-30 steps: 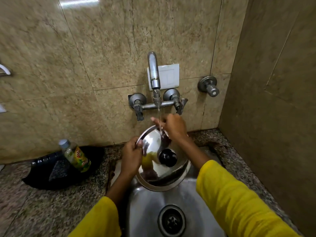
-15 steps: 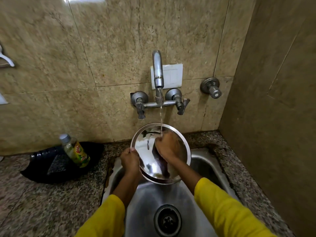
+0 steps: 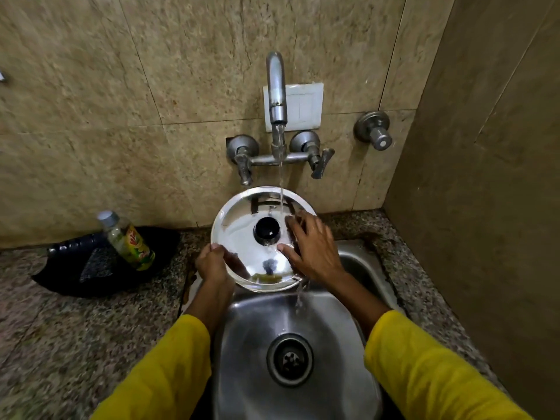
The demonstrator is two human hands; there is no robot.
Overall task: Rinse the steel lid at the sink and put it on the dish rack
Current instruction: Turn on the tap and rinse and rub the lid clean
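The round steel lid with a black knob is tilted up over the steel sink, its knob side facing me. Water runs from the tap onto the lid's upper part and drips off its lower edge into the basin. My left hand grips the lid's lower left rim. My right hand lies flat on the lid's right side with its fingers spread. No dish rack is in view.
A small bottle with a yellow-green label leans on a black tray on the granite counter at the left. A second wall valve sits right of the tap. A tiled side wall closes the right. The drain lies in the basin.
The lid has been turned over: half a second ago its hollow underside faced me, now the knob side does. My right hand has moved from the lid's middle to its right side.
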